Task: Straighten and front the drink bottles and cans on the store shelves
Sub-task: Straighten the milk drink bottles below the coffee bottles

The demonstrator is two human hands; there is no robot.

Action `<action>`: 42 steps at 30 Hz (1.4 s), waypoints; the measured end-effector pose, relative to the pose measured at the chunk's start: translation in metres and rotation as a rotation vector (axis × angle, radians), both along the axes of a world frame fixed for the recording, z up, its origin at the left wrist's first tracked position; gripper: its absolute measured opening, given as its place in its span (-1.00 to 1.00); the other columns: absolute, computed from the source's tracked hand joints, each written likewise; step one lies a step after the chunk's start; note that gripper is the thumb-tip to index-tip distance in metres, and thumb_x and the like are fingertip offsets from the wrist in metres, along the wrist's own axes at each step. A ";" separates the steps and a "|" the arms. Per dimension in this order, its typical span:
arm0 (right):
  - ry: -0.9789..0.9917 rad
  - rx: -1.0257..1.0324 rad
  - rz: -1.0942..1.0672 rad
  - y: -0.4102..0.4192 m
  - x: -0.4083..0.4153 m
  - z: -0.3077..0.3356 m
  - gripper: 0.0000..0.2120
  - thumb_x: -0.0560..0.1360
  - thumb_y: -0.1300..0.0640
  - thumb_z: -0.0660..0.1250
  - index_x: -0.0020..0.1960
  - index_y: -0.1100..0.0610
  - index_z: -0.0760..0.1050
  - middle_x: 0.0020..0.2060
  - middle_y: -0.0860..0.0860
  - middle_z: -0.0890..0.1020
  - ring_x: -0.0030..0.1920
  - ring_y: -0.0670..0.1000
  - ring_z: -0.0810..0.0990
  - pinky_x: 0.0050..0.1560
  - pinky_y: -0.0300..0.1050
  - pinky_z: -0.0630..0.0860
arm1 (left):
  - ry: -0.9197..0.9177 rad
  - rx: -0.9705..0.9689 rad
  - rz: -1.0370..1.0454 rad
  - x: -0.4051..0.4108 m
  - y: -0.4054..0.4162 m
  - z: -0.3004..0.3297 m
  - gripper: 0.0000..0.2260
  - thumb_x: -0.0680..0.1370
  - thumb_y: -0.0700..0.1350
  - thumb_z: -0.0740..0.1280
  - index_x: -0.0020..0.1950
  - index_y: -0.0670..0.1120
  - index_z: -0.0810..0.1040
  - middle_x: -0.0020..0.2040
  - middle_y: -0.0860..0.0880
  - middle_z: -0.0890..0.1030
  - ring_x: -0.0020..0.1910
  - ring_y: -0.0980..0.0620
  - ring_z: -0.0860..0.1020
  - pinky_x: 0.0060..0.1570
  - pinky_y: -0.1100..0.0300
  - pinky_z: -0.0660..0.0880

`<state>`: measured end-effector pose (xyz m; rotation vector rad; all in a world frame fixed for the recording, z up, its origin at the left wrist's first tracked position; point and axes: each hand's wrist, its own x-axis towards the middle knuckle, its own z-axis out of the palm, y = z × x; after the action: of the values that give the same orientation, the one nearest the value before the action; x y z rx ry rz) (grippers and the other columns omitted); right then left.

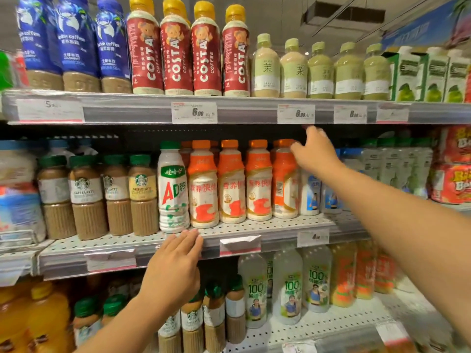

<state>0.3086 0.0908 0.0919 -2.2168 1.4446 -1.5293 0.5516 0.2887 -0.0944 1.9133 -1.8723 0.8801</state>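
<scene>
A: Why is the right hand (314, 151) up at the shoulder of that orange-capped bottle (285, 179)?

B: That bottle is turned, its barcode side facing out, while the three orange bottles (230, 184) left of the fingers show their fronts. The person's right fingers curl around its neck and cap, most likely to twist the label forward. How tight the hold is cannot be told; the fingers are partly hidden behind the hand.

A: And the left hand (175, 266)?

B: Its fingers are straight and close together, lying on the front edge of the middle shelf (254, 229), just below the white AD bottle (173, 189). It holds nothing; it probably steadies the person.

A: What crowds the work?

B: The bottles stand shoulder to shoulder, so the turned one touches its neighbour to the left, and a blue-and-white bottle (309, 194) stands just under the right wrist. Above the right fingers the upper shelf's price rail (244, 112) hangs close, leaving little room to lift. Left of the left fingers stand brown Starbucks bottles (86, 197); below them, more coffee bottles (193, 324).
</scene>
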 end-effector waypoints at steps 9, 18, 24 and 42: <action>-0.024 0.158 0.052 -0.029 0.014 0.016 -0.64 0.48 0.03 0.43 0.24 0.11 0.54 0.14 0.13 0.60 0.10 0.15 0.58 0.12 0.04 0.55 | 0.057 -0.048 0.088 -0.015 -0.003 0.000 -0.40 0.06 -0.28 0.56 0.11 -0.25 0.66 0.14 -0.19 0.64 0.11 -0.19 0.63 0.12 -0.15 0.50; -0.010 0.117 0.053 -0.023 0.014 0.002 -0.48 0.46 -0.08 0.43 0.34 0.07 0.41 0.23 0.14 0.48 0.17 0.16 0.51 0.08 0.03 0.50 | 0.083 -0.052 0.114 -0.019 -0.004 -0.004 -0.38 0.10 -0.38 0.51 0.17 -0.28 0.62 0.20 -0.21 0.61 0.21 -0.23 0.57 0.21 -0.20 0.43; 0.210 -0.222 0.298 0.042 0.024 -0.107 -0.60 0.56 0.04 0.24 0.36 0.13 0.41 0.36 0.05 0.38 0.33 0.05 0.38 0.31 0.00 0.38 | 0.084 -0.008 0.148 -0.016 -0.003 -0.025 -0.25 0.41 -0.21 0.33 0.57 -0.15 0.11 0.58 -0.09 0.07 0.57 -0.07 -0.02 0.49 0.05 -0.21; 0.457 -0.206 0.158 0.084 0.076 -0.222 -0.48 0.62 0.04 0.13 0.53 0.17 0.16 0.52 0.07 0.22 0.55 0.07 0.02 0.53 0.02 -0.26 | 0.061 0.323 0.185 0.010 0.066 -0.144 -0.18 0.46 -0.11 0.26 0.58 -0.08 -0.17 0.54 -0.10 -0.32 0.48 -0.11 -0.42 0.41 -0.06 -0.42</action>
<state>0.3850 0.1745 -0.1305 -2.8685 1.2024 -1.2228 0.5614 0.3551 -0.2382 2.3066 -1.9178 0.5874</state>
